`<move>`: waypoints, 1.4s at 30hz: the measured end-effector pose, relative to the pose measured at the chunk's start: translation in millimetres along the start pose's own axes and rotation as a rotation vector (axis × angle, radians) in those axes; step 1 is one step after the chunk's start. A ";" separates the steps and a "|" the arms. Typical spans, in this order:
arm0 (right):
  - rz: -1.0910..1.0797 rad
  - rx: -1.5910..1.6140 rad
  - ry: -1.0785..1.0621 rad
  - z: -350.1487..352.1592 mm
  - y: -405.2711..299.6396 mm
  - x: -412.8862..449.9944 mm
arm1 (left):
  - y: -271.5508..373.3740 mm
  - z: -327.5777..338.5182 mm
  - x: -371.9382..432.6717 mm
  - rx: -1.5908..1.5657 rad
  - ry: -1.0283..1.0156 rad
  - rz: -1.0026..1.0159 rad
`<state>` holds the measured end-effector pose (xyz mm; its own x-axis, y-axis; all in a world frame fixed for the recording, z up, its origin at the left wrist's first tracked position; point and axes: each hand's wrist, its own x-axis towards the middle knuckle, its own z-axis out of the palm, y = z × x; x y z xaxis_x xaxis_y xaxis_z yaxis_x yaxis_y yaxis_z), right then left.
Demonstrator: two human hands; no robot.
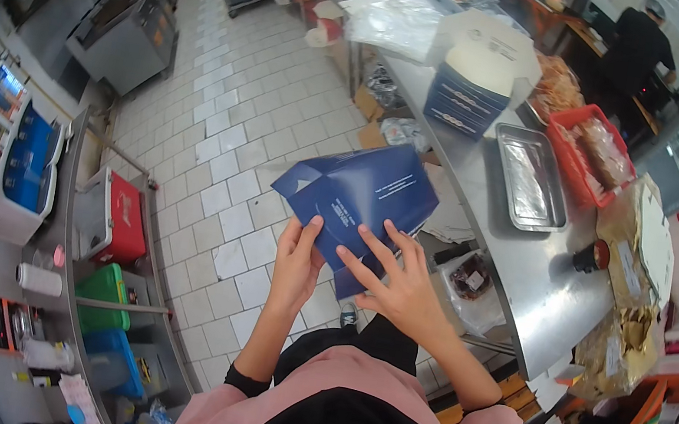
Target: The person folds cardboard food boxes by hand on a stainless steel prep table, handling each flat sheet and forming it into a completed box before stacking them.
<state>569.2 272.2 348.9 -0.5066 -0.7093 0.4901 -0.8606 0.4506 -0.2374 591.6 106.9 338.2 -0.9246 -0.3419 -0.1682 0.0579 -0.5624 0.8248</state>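
Note:
Between my two hands, above the tiled floor, is a dark blue printed cardboard box [376, 184], partly folded, with flaps sticking out. My left hand [302, 252] grips its lower left edge, thumb on the blue face and fingers hidden behind. My right hand [395, 270] lies on the lower right part with its fingers spread over the face; whether its thumb pinches the edge is hard to tell. On the steel table [452, 163] to the right stands a stack of similar blue boxes [466, 102] with cream-coloured insides.
An empty metal tray [530, 178], a red plastic basket [588, 154] with wrapped food and a dark cup [591, 256] stand on the table. Brown paper bags [616, 345] lie at its near right end. Left is a steel shelf unit [78, 173]. A person [641, 46] stands far right.

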 end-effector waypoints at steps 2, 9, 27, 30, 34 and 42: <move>-0.057 0.076 0.004 -3.7 5.5 2.3 | 7.4 -6.0 3.4 -0.038 -0.099 0.001; -0.279 0.055 0.048 -11.5 19.6 4.4 | -3.6 -19.3 8.1 -0.232 -0.082 -0.075; 0.024 0.233 0.124 -5.1 -0.4 15.1 | 1.0 1.6 -6.1 -0.226 -0.095 0.018; 0.039 0.202 0.199 -1.0 -0.2 14.6 | -0.3 6.0 -8.6 -0.116 -0.074 0.046; 0.067 0.146 0.294 6.7 -1.1 12.7 | -4.9 11.9 -16.0 -0.061 -0.029 0.047; 0.262 0.410 0.356 7.1 -2.8 18.4 | -16.8 1.3 -21.5 0.013 -0.085 0.014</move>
<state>561.9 254.2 352.7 -0.7171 -0.3458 0.6051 -0.6950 0.2898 -0.6580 610.0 124.7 328.6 -0.9525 -0.2839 -0.1102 0.0668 -0.5479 0.8339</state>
